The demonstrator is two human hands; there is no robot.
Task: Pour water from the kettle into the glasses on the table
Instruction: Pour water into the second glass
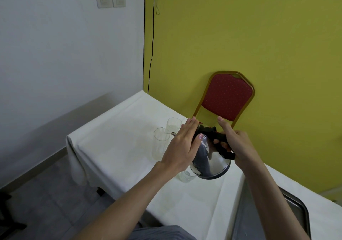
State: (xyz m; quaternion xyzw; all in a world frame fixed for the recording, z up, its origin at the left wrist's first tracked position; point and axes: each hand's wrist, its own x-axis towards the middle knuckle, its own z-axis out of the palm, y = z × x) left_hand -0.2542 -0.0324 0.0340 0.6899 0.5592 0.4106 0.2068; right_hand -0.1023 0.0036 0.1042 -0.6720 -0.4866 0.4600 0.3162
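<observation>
Two glasses stand on the surface (114,147) just beyond the tipped kettle (209,158), its spout over the nearer glass (161,141), the farther glass (174,124) behind; right hand (235,143) grips the handle, left hand (183,143) lies flat and open on the lid

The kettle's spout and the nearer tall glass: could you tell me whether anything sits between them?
Nothing visible does. The kettle is tilted with its spout right at the rim of the nearer tall glass. The left hand rests flat on the lid, behind the spout.
</observation>
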